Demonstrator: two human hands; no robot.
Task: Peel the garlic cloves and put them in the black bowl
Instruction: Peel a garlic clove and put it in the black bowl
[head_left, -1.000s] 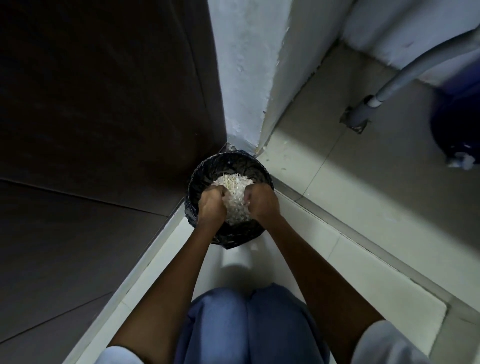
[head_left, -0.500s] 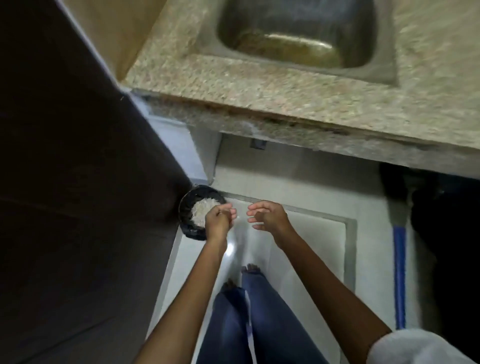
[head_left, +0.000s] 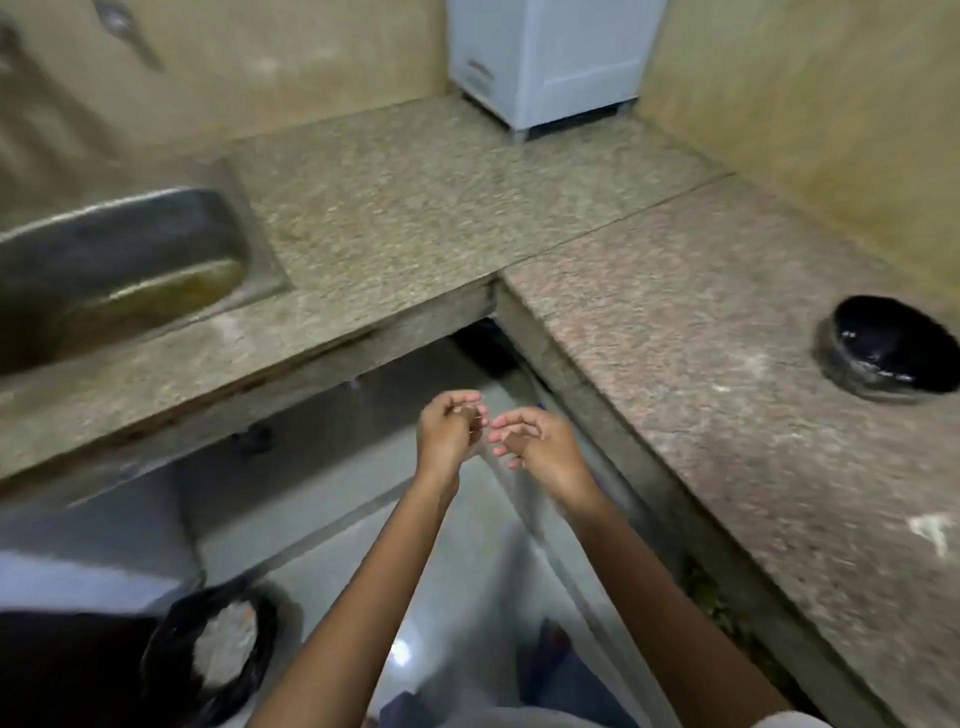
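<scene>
L hand is being held w/ fingers curled together, contents can't be told; R hand is being held beside it, fingers loosely apart.

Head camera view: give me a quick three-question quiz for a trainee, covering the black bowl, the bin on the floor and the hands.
1. True or false: the round black bowl stands inside the steel sink.
2. Multiple choice: where is the black-lined bin of pale peelings? A) on the floor, lower left; B) on the counter beside the bowl; C) in the person's hands.
3. Short answer: which hand is nearer that bowl?

Key
1. False: it stands on the pinkish speckled stone counter, far right.
2. A.
3. The right hand.
</scene>
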